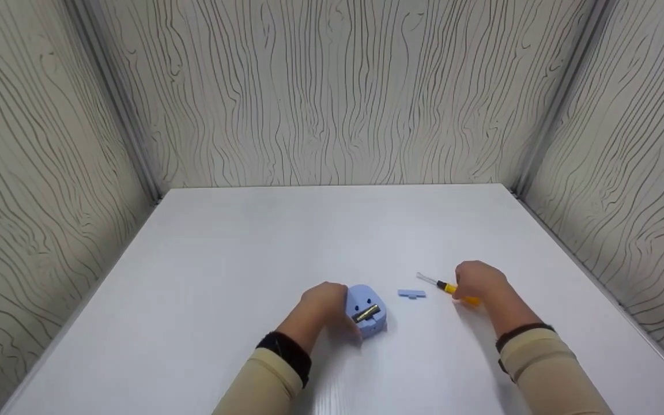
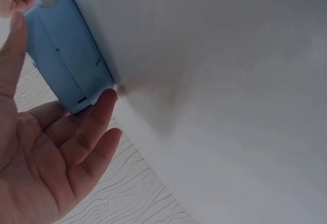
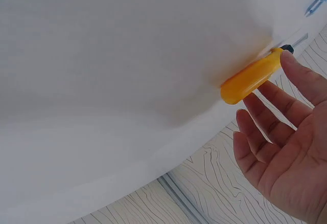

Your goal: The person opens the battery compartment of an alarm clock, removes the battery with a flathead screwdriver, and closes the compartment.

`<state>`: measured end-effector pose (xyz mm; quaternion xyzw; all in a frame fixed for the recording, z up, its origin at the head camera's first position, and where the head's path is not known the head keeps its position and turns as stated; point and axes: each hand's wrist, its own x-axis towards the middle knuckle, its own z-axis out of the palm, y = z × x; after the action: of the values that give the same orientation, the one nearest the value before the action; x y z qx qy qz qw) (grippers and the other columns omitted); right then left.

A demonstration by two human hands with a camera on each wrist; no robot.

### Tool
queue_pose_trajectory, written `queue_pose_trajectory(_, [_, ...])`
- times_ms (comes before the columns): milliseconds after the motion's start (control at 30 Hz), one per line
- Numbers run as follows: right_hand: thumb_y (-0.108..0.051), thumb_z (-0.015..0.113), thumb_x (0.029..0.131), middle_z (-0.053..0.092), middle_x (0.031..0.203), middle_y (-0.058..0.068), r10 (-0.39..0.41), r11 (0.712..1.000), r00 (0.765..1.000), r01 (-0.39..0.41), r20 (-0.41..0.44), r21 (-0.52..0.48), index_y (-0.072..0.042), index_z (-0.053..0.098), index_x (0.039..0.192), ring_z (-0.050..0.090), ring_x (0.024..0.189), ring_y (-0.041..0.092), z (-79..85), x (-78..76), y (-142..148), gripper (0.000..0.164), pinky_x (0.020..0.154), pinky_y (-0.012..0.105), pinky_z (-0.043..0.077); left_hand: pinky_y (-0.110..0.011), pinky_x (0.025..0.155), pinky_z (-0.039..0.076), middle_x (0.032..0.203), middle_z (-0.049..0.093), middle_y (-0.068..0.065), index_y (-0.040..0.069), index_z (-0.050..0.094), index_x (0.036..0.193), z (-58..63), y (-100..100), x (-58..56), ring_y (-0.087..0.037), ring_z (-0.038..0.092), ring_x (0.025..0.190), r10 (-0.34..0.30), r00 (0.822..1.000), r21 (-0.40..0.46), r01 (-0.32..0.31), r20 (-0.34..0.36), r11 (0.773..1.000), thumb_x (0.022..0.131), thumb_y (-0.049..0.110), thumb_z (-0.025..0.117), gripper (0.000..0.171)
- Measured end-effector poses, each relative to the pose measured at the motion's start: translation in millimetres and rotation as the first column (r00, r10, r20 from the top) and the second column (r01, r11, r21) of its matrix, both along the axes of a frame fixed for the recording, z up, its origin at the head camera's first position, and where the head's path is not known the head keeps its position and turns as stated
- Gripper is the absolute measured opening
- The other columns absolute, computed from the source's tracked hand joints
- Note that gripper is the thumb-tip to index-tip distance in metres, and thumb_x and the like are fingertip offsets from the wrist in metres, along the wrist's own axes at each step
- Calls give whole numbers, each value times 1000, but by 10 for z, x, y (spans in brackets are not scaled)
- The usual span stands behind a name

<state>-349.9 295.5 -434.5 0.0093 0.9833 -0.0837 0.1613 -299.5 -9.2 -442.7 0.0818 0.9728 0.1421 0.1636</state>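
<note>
A light blue rounded device [image 1: 366, 311] lies on the white table [image 1: 251, 259], with a gold and black battery [image 1: 366, 313] showing in its open top. My left hand [image 1: 325, 302] is at its left side. In the left wrist view the thumb and one fingertip of that hand [image 2: 51, 147] touch the device [image 2: 66, 55], with the fingers nearly straight. A small blue cover piece [image 1: 411, 294] lies just right of the device. My right hand [image 1: 478, 279] hovers over a yellow-handled screwdriver [image 1: 453, 287]. Its straight fingers [image 3: 301, 75] just touch the handle [image 3: 250, 78].
Wood-grain panels [image 1: 332, 92] wall in the table at the back and on both sides. The screwdriver's metal shaft [image 1: 426, 279] points left toward the cover piece. Both forearms wear beige sleeves with dark wrist bands.
</note>
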Motion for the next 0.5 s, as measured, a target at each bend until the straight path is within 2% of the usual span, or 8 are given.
queue_pose_trajectory(200, [-22, 77, 73, 56, 83, 7, 16, 1000, 1000, -16, -6, 5, -5, 60, 94, 50, 74, 23, 51, 0, -18, 31, 71, 39, 48, -42, 96, 40, 116, 59, -6, 11, 52, 128, 5, 7, 1, -26, 52, 112, 21, 1000, 27, -22, 22, 999, 46, 49, 87, 97])
queue_pose_trajectory(333, [-23, 77, 73, 57, 85, 7, 55, 998, 998, -55, -19, 23, -5, 61, 95, 50, 74, 23, 76, 7, -48, 32, 72, 41, 48, -42, 96, 41, 115, 59, -6, 11, 52, 127, 6, 7, -4, -26, 52, 111, 27, 999, 35, -29, 30, 999, 46, 49, 87, 95])
queue_pose_trajectory(500, [-21, 76, 74, 61, 95, 9, 106, 994, 993, -105, -49, 34, -5, 63, 102, 51, 80, 25, 115, 13, -138, 35, 80, 47, 46, -42, 94, 42, 112, 60, -5, 11, 54, 125, -1, 7, -8, -26, 53, 109, 25, 999, 32, -26, 28, 999, 46, 49, 87, 93])
